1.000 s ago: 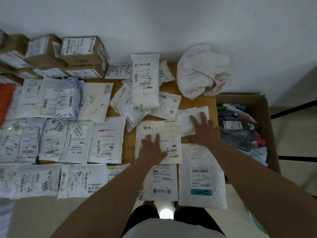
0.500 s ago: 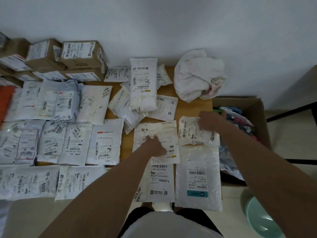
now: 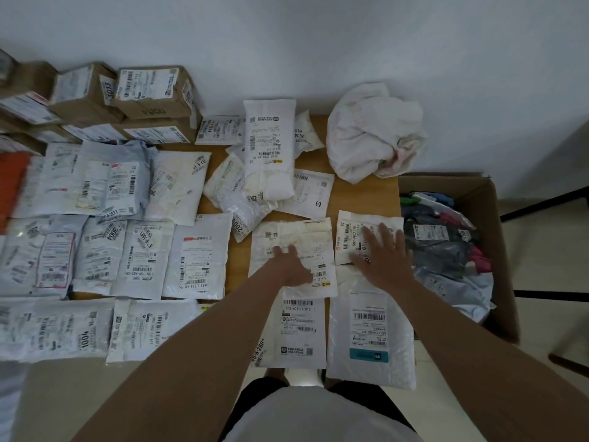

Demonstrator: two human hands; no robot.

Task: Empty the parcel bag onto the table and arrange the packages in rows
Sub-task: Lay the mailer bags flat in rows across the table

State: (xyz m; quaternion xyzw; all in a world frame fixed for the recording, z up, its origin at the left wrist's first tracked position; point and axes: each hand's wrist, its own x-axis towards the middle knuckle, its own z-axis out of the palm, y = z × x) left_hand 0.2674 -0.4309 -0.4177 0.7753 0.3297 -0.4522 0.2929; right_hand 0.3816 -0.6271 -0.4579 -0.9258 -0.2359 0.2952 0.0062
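Arranging step: I press my left hand [image 3: 288, 266] flat, fingers loosely spread, on a white plastic mailer [image 3: 296, 240], while my right hand [image 3: 381, 256], fingers straight and open, rests on a smaller labelled white pouch [image 3: 353, 234] just beside it on the wooden table [image 3: 360, 193]. Next, I judge, the unsorted white packets [image 3: 269, 161] behind need squaring into a row; the crumpled white parcel bag [image 3: 373, 135] lies emptied by the wall.

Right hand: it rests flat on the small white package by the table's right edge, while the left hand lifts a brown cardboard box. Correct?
Not quite. In the head view the left hand presses on a white mailer, not a box. The right hand does rest flat on the small white package.
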